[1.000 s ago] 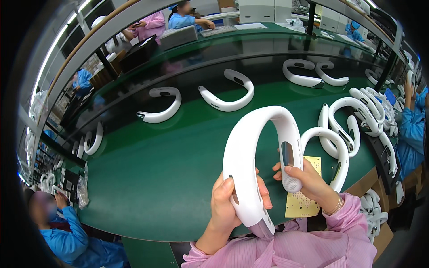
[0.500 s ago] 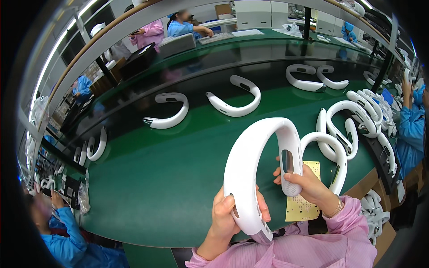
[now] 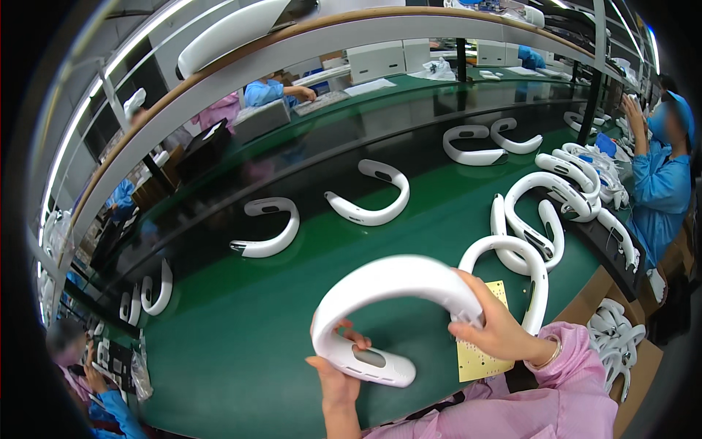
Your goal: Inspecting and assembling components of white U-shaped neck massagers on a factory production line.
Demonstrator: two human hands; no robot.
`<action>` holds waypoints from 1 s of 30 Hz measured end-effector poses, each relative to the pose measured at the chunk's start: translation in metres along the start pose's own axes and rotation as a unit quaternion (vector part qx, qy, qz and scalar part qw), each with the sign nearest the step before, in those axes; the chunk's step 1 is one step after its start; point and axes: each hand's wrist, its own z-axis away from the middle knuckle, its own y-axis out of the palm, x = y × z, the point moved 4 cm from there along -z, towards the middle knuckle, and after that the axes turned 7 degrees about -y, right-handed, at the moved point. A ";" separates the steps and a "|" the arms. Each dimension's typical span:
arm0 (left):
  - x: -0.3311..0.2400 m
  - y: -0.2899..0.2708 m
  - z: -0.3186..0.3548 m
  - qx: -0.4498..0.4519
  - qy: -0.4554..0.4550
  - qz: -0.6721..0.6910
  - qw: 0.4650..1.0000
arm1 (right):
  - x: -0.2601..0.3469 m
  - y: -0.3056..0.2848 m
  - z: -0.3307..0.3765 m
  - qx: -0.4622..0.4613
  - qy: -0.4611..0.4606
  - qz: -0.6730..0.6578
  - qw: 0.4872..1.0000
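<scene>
Band (image 3: 380,275): your left hand (image 3: 339,380) and right hand (image 3: 499,322) clasp it, right end hidden
Yellow card (image 3: 475,366): part-covered, near worktop's (image 3: 219,358) front edge

The white U-shaped device (image 3: 384,276) has been turned from standing arch-up to a low, slanting pose; the tip that reached past the near edge of the surface (image 3: 219,358) is now swung round, and a rounded end with an oval opening points toward the right edge. The left hand (image 3: 338,382) has shifted to the outside of the bend, and the right hand (image 3: 499,323) now covers the other end from above. The view has tilted, bringing in a white object (image 3: 230,36) above the rail (image 3: 322,35).
</scene>
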 end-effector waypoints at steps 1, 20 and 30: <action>0.010 -0.008 -0.003 -0.012 -0.003 0.012 1.000 | 0.020 0.001 0.000 0.030 -0.023 0.056 0.998; 0.058 -0.029 -0.016 -0.009 -0.148 0.041 0.988 | 0.067 0.014 -0.018 0.199 -0.157 -0.026 0.967; -0.002 0.019 -0.006 0.239 -0.030 0.053 0.969 | 0.028 -0.035 -0.038 0.014 -0.339 0.072 0.938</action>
